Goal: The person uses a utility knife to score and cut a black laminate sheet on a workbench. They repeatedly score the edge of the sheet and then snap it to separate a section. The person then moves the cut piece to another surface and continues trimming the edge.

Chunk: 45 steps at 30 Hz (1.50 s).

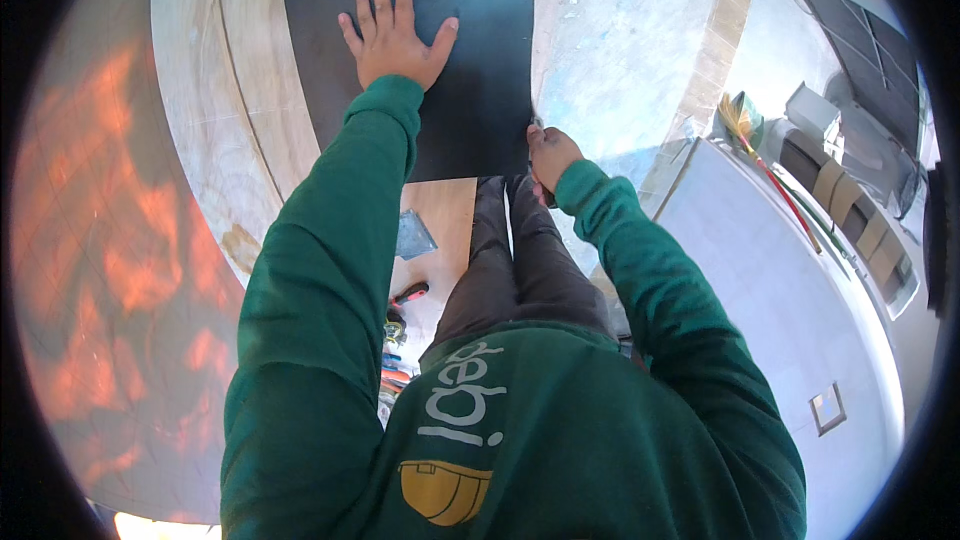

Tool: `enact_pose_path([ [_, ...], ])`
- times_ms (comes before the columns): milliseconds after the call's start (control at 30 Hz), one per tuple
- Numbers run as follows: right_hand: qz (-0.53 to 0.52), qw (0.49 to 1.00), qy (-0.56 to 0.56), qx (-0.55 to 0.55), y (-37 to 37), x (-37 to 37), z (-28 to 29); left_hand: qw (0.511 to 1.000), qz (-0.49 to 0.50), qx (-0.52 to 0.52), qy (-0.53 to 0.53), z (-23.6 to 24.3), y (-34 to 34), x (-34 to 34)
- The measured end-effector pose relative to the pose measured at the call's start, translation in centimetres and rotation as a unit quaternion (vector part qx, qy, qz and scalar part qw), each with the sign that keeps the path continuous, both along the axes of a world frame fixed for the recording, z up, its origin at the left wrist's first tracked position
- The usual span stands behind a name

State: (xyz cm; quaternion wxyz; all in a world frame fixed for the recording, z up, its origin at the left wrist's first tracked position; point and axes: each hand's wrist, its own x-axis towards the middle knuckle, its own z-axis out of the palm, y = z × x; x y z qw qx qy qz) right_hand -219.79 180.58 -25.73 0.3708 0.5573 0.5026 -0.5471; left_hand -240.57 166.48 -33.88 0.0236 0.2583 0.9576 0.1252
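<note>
My left hand (398, 45) lies flat, fingers spread, on a large black sheet (460, 100) at the top middle. My right hand (553, 162) is closed on a small tool at the sheet's right edge, near its lower corner; metal shows at its top, but I cannot make out what kind it is. A pale wooden panel with a thin strip (228, 80) lies left of the black sheet. My trousered legs show below the sheet's lower edge.
A lower board (440, 220) holds a grey square piece (415, 235), a red-and-black handled tool (410, 293) and several other tools. A pale, stained surface (630, 60) is at right, with a white panel (760, 300), a broom (740, 125) and stacked items (835, 200) beyond. Orange light patches mark the left.
</note>
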Motion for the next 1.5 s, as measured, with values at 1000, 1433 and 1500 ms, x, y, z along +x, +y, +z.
enact_pose_path([
  [1000, -0.013, 0.995, 0.087, 0.038, -1.1, 1.3, 3.4, 1.0, -0.007, 0.005, 0.014, -0.9, -0.5, 0.0],
  [1433, -0.038, 0.992, 0.111, 0.044, -2.2, 3.1, 5.6, 1.0, -0.009, 0.017, 0.014, -0.9, -0.7, 0.0],
  [1500, -0.055, 0.995, 0.083, 0.02, -2.3, 2.0, 9.2, 1.0, -0.015, 0.016, 0.021, -0.5, -0.4, 0.1],
])
